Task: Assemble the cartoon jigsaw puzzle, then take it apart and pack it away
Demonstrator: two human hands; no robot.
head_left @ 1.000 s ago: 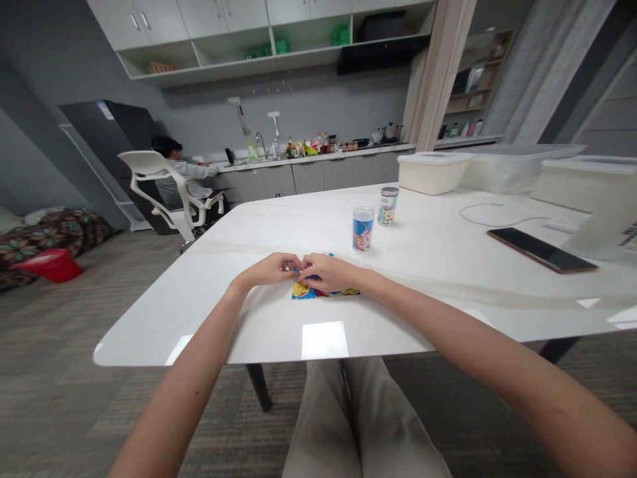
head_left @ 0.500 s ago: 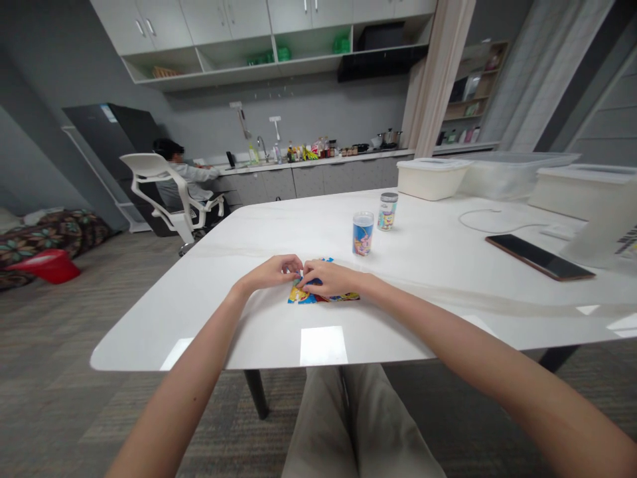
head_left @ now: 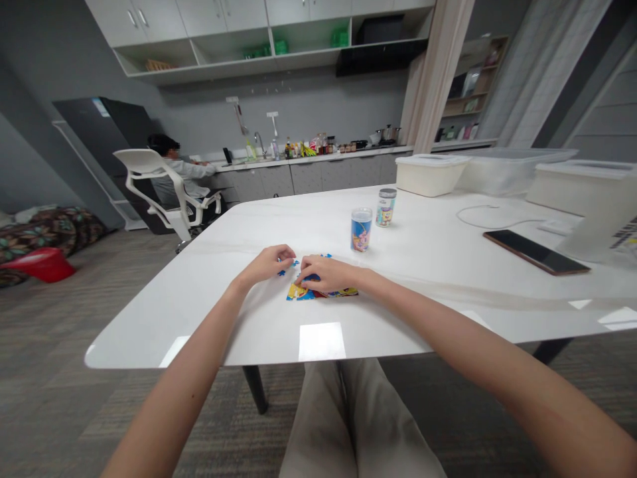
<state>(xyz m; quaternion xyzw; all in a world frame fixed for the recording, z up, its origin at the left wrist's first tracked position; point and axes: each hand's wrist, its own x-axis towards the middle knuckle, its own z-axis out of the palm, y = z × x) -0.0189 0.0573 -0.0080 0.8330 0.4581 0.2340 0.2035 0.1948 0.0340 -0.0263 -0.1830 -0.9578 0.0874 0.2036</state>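
Observation:
A small colourful jigsaw puzzle [head_left: 318, 292], yellow and blue, lies on the white table [head_left: 428, 265] in front of me. My right hand [head_left: 326, 272] rests on it with fingers curled, pressing its upper left part. My left hand [head_left: 269, 261] is just left of the puzzle, its fingers pinched on a small blue puzzle piece [head_left: 281, 271]. A few loose blue pieces lie between the two hands.
Two small printed jars [head_left: 361, 229] [head_left: 386, 207] stand behind the puzzle. A dark phone [head_left: 535, 251], a white cable and white storage boxes [head_left: 430, 172] sit at the right. A person sits in a white chair [head_left: 149, 186] far left by the kitchen counter.
My left hand has pulled a little left and away from my right hand, taking a blue piece with it. The right hand stays on the puzzle.

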